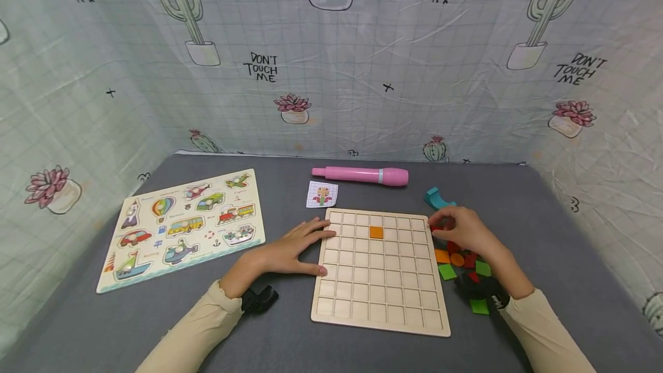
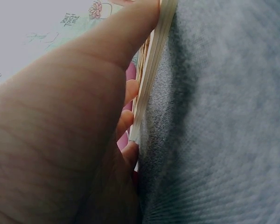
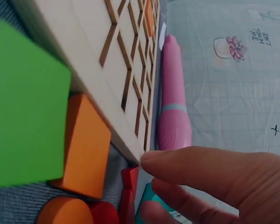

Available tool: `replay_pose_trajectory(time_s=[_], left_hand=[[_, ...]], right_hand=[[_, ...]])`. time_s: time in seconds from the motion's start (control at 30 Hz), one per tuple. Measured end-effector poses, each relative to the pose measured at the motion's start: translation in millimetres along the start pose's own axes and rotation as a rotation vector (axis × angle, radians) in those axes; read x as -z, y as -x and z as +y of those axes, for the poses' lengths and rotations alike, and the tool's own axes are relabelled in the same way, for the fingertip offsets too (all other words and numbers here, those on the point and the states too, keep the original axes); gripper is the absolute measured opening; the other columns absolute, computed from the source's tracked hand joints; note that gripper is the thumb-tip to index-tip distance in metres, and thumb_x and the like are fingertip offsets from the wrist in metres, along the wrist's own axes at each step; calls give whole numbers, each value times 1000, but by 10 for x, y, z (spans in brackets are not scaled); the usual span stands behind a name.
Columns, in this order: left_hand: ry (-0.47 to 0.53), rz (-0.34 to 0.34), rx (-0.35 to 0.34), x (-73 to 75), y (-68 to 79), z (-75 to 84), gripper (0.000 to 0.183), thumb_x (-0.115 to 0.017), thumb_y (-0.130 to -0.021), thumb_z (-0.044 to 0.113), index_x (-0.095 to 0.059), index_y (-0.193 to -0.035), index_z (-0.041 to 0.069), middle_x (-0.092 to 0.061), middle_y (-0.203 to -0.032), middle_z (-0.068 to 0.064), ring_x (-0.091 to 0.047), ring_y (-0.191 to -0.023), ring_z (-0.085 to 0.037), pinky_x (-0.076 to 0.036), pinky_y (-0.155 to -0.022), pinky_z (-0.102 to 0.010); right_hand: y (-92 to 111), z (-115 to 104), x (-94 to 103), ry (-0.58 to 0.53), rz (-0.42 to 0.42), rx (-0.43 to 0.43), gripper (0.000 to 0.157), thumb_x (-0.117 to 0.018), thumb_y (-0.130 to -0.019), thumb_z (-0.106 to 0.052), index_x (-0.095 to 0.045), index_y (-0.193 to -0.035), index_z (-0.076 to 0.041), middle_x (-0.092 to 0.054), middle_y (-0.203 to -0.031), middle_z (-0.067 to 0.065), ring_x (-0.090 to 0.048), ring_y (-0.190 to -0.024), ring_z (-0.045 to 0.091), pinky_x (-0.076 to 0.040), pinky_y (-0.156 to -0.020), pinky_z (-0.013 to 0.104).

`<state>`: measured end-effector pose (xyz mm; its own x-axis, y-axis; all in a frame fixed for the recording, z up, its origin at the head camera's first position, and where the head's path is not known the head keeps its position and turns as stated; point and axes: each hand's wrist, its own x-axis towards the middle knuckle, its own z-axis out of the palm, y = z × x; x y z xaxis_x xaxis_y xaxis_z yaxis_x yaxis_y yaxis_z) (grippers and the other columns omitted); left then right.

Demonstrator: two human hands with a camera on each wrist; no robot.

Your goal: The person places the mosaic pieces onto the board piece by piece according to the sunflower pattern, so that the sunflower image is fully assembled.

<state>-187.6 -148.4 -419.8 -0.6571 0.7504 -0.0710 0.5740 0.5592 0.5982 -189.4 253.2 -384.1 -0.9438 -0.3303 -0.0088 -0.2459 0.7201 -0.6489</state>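
A pale wooden grid board (image 1: 381, 281) lies on the grey table, with one orange square tile (image 1: 376, 232) in a cell near its top. My left hand (image 1: 292, 249) rests at the board's left edge, fingers spread and thumb lower down the rim. My right hand (image 1: 468, 230) bends its fingers over red blocks (image 3: 129, 179) beside the board's upper right corner, and no block shows pinched between the fingertips. By that wrist lie an orange block (image 3: 86, 144), a round orange piece (image 1: 457, 259) and several green blocks (image 3: 28, 107). A teal curved block (image 1: 438, 199) sits just beyond the right hand.
Behind the board are a pink rod with a silver band (image 1: 357, 175) and a small card with a flower pattern (image 1: 322, 194). A vehicle picture puzzle (image 1: 183, 226) lies at the left. A printed cloth (image 1: 357, 114) hangs around the table's back and sides.
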Motion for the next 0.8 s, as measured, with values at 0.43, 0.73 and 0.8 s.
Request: replay_pose_trajectory(time_s=[0.43, 0.73, 0.8], left_hand=[[4, 7, 0, 1, 9, -18, 79, -69, -88, 47, -33, -153, 20, -17, -162, -6, -4, -149, -36, -7, -118, -58], [7, 3, -6, 4, 6, 3, 79, -70, -88, 44, -33, -153, 19, -16, -162, -7, -3, -149, -36, -7, -119, -58], [13, 3, -3, 2, 5, 7, 79, -70, -88, 44, -32, -153, 19, -16, -162, -7, -3, -149, -36, -7, -119, -58]], right_hand=[[-20, 51, -89, 13, 6, -4, 9, -69, -86, 1, -67, -95, 3, -64, -87, 10, -47, -60, 16, -40, -51, 27], [-28, 79, -82, 46, 4, -3, 19, -70, -85, 0, -64, -103, 6, -63, -88, 12, -54, -69, 18, -48, -60, 30], [-26, 84, -80, 47, 2, -7, 24, -70, -85, 0, -64, -107, 8, -63, -88, 11, -55, -71, 19, -48, -60, 30]])
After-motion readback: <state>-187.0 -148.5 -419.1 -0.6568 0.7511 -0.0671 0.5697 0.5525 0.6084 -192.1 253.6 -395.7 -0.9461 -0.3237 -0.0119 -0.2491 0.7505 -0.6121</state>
